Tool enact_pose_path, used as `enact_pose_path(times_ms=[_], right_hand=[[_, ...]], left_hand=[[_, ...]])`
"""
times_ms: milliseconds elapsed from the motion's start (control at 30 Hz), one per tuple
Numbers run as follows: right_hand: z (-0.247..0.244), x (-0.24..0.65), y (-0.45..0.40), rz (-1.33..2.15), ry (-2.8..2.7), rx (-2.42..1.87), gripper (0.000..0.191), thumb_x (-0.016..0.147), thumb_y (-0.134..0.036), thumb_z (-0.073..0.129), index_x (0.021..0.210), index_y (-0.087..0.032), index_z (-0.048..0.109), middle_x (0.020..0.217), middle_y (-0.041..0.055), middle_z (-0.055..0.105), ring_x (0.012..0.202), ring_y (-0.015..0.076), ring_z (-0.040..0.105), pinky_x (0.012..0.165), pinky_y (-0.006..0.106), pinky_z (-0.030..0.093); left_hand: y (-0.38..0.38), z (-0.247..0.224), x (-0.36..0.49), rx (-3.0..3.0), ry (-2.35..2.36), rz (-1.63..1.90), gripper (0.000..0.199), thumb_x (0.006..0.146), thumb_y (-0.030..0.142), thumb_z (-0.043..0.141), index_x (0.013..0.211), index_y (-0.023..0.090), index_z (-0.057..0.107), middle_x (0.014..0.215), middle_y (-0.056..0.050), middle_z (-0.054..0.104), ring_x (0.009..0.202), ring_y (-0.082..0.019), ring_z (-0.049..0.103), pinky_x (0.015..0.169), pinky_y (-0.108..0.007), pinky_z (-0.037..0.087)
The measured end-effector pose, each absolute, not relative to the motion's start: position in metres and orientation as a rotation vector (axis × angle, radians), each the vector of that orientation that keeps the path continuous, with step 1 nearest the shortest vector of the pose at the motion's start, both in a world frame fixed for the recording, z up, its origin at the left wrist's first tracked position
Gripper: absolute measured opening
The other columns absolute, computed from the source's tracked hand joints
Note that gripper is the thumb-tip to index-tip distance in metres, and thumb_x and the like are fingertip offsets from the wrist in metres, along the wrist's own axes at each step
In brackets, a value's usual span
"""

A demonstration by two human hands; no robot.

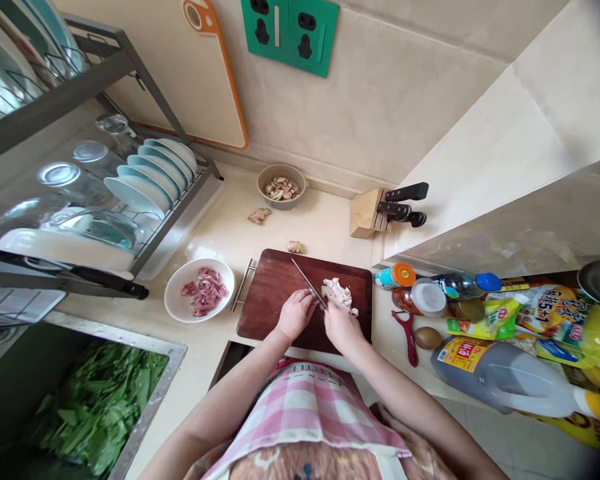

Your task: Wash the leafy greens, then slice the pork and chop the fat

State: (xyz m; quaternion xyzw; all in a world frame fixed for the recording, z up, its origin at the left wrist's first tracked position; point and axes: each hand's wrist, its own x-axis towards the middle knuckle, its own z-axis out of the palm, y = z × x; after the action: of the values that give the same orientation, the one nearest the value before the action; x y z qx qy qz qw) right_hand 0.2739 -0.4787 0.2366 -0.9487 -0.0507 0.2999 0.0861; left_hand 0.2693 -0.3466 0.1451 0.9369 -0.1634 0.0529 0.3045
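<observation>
A dark brown cutting board lies on the counter in front of me. My right hand is wrapped round the handle of a knife, whose blade points up and to the left over the board. Just left of the blade is my left hand, its fingers bent together at the blade; anything under them is too small to make out. Pale chopped pieces sit in a pile on the board, right of the knife. A white bowl of reddish sliced meat stands left of the board.
Behind the board are ginger pieces, a strainer bowl and a knife block. Bottles, packets and a red peeler crowd the right. At left stand a dish rack and a sink holding leafy greens.
</observation>
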Motion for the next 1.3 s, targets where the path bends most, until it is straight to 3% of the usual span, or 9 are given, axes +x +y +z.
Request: enact_pose_path(times_ms=[133,267,433,600,800,933,1033,1167,1300], right_hand=[[0.225,0.305,-0.457,0.805,-0.238,-2.784,0.029,0.087,-0.023,0.027,0.102,-0.016,0.051,0.094,0.0122,0.063,0.088,0.021,0.058,0.071,0.03,0.039],[0.223,0.281,-0.491,0.707,-0.318,-2.622,0.029,0.085,-0.025,0.036,0.112,-0.017,0.043,0.102,0.0094,0.06,0.092,0.0176,0.056,0.074,0.026,0.038],[0.225,0.243,-0.523,0.722,-0.234,-2.64,0.024,0.086,-0.024,0.029,0.103,-0.018,0.045,0.079,0.0048,0.063,0.071,0.0157,0.059,0.06,0.023,0.034],[0.24,0.223,-0.524,0.734,-0.241,-2.725,0.022,0.087,-0.022,0.029,0.101,-0.018,0.045,0.082,0.0057,0.063,0.072,0.0143,0.059,0.059,0.021,0.032],[0.243,0.218,-0.528,0.925,-0.184,-2.74,0.02,0.088,-0.021,0.028,0.095,-0.017,0.046,0.07,0.0042,0.062,0.062,0.0149,0.059,0.052,0.023,0.03],[0.227,0.267,-0.481,0.795,-0.24,-2.788,0.022,0.088,-0.023,0.029,0.099,-0.018,0.048,0.086,0.0088,0.064,0.078,0.0172,0.061,0.061,0.024,0.035],[0.219,0.286,-0.464,0.767,-0.245,-2.811,0.024,0.089,-0.026,0.028,0.101,-0.018,0.048,0.087,0.0088,0.064,0.081,0.0177,0.061,0.065,0.025,0.037],[0.224,0.264,-0.498,0.786,-0.262,-2.771,0.022,0.088,-0.025,0.031,0.099,-0.019,0.049,0.083,0.0067,0.065,0.076,0.0157,0.061,0.061,0.023,0.034],[0.239,0.231,-0.538,0.772,-0.266,-2.748,0.023,0.088,-0.025,0.028,0.094,-0.02,0.05,0.073,0.0032,0.064,0.065,0.0134,0.06,0.054,0.022,0.029]], left_hand=[[-0.344,0.147,0.267,2.479,-0.44,0.129,0.018,0.082,0.019,0.046,0.093,0.019,0.061,0.101,-0.007,0.06,0.095,-0.019,0.053,0.087,-0.034,0.046],[-0.338,0.151,0.26,2.493,-0.413,0.164,0.02,0.084,0.024,0.045,0.098,0.018,0.057,0.106,-0.008,0.056,0.099,-0.019,0.051,0.088,-0.033,0.045],[-0.338,0.153,0.261,2.547,-0.479,0.122,0.016,0.086,0.024,0.041,0.084,0.019,0.056,0.092,-0.006,0.058,0.089,-0.017,0.053,0.081,-0.032,0.046],[-0.344,0.152,0.267,2.56,-0.471,0.115,0.015,0.083,0.021,0.045,0.092,0.018,0.056,0.098,-0.008,0.059,0.093,-0.019,0.054,0.084,-0.034,0.046],[-0.343,0.148,0.267,2.533,-0.444,0.103,0.016,0.08,0.019,0.049,0.094,0.018,0.057,0.1,-0.008,0.06,0.095,-0.019,0.054,0.086,-0.034,0.046],[-0.343,0.145,0.267,2.521,-0.427,0.128,0.014,0.08,0.018,0.049,0.09,0.017,0.059,0.098,-0.008,0.06,0.093,-0.019,0.054,0.085,-0.034,0.047],[-0.343,0.144,0.266,2.522,-0.433,0.141,0.015,0.081,0.018,0.047,0.09,0.018,0.059,0.098,-0.008,0.059,0.092,-0.019,0.054,0.085,-0.034,0.047],[-0.341,0.146,0.262,2.523,-0.378,0.19,0.016,0.083,0.022,0.046,0.094,0.019,0.057,0.102,-0.008,0.056,0.094,-0.018,0.053,0.084,-0.032,0.047],[-0.34,0.148,0.261,2.515,-0.394,0.196,0.013,0.084,0.023,0.045,0.089,0.019,0.056,0.093,-0.006,0.057,0.09,-0.018,0.053,0.08,-0.032,0.048]])
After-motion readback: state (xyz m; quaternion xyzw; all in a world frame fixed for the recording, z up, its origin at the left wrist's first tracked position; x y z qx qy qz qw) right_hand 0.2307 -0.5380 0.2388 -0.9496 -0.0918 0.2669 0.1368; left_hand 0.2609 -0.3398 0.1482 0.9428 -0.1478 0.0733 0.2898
